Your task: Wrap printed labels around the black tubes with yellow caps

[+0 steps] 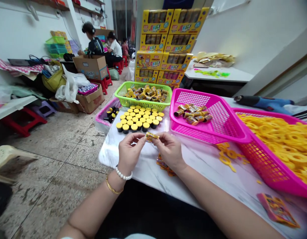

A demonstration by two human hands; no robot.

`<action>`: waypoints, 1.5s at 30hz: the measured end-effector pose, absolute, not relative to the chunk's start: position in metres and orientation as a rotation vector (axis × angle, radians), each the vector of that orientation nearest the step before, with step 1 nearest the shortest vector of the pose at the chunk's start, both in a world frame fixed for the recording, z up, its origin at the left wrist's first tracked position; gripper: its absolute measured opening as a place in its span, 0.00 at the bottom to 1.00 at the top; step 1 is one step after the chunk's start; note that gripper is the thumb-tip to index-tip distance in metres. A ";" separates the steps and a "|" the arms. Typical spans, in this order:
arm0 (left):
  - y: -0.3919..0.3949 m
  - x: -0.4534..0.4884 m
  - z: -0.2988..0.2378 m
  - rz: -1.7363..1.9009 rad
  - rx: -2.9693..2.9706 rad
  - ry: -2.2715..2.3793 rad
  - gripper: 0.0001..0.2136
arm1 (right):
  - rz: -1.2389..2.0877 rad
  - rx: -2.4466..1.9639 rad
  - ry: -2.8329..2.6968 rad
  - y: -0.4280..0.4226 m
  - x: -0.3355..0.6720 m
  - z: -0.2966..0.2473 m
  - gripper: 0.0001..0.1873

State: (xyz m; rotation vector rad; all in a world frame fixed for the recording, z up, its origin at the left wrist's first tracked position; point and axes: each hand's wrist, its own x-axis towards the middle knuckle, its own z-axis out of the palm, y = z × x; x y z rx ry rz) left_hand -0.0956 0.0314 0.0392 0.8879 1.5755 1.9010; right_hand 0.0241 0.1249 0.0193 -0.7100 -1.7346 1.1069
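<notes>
A small yellow printed sleeve point(151, 136) is stretched between my two hands above the front of the table. My left hand point(130, 149) pinches its left end between thumb and finger. The right end is pinched by my right hand point(170, 151). Partly hidden under my right hand lies a pile of flat printed sleeves point(164, 165). Just beyond my hands stand rows of small black cups with yellow lids point(134, 127). To their right, a pink basket point(205, 135) holds several cups wrapped in printed sleeves.
Behind the rows is a green basket point(143, 103) of wrapped cups. On the right are a pink basket point(268, 166) of yellow plastic rings, a blue heat gun point(265, 102) and a printed stack point(277, 210). Yellow boxes point(168, 43) rise behind. People sit far left.
</notes>
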 end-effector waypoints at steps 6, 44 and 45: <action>0.031 -0.089 0.041 1.933 0.851 1.612 0.09 | 1.139 -0.671 -1.724 0.124 0.025 0.021 0.14; 0.025 -0.112 0.030 1.714 0.326 1.237 0.12 | 0.400 -0.661 -2.176 0.153 0.015 0.034 0.18; 0.026 -0.115 0.029 1.707 0.269 1.191 0.12 | 0.281 -0.737 -2.236 0.158 0.008 0.037 0.16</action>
